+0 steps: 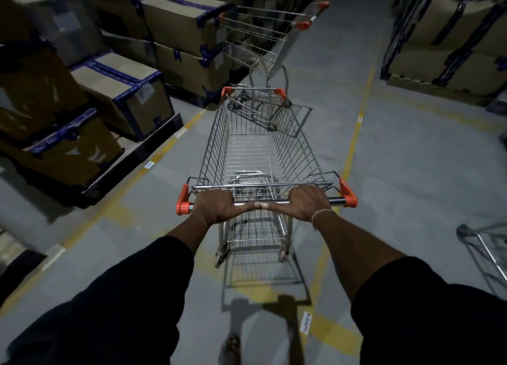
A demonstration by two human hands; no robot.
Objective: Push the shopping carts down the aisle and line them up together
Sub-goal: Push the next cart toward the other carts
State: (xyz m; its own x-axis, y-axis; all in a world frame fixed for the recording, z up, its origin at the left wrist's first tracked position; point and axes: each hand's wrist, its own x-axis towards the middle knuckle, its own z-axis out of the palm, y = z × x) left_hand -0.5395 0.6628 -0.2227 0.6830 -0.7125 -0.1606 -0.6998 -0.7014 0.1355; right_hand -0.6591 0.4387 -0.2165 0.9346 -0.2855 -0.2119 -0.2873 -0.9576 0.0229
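An empty wire shopping cart point(258, 150) with orange corner caps stands in the middle of the aisle right in front of me. My left hand point(216, 207) and my right hand point(307, 203) both grip its metal handle bar point(336, 201), thumbs touching at the middle. A second empty cart point(263, 41) stands farther down the aisle, just beyond the front of mine and turned slightly to the right. Part of a third cart point(485, 252) shows at the right edge.
Stacked cardboard boxes point(123, 90) on pallets line the left side. More boxes point(450, 35) stand at the far right. Yellow floor lines point(354, 142) mark the grey concrete aisle. My sandalled foot point(233, 347) shows at the bottom.
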